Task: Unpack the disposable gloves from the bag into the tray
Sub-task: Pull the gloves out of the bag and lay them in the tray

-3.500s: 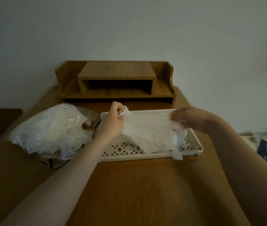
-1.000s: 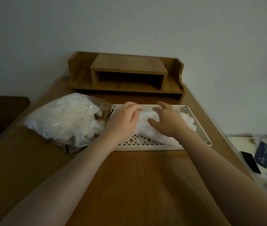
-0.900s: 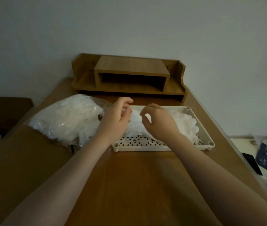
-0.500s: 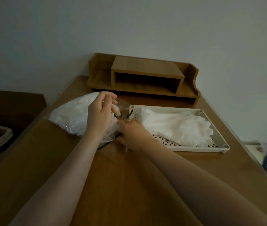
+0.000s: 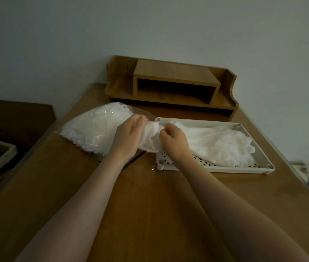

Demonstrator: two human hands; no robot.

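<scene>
Head view: both hands, left point(image 5: 129, 137) and right point(image 5: 174, 142), pinch a crumpled white glove point(image 5: 150, 138) at the clear bag's point(image 5: 93, 129) mouth; next, carry it toward 3 o'clock into the white perforated tray point(image 5: 259, 167).

The bag point(image 5: 95, 133) lies left of the tray point(image 5: 259, 159) on the bench point(image 5: 149, 214); gloves point(image 5: 217, 146) lie in the tray. A shelf point(image 5: 170, 86) stands behind both, apparently against the wall.

Dim, even indoor light with a grey-green cast; no hard shadows. A small glint marks the wooden surface point(image 5: 152, 168) near the tray point(image 5: 261, 168). Wide-angle lens bows straight edges toward the borders. Fine detail is soft, especially at the right margin.
</scene>
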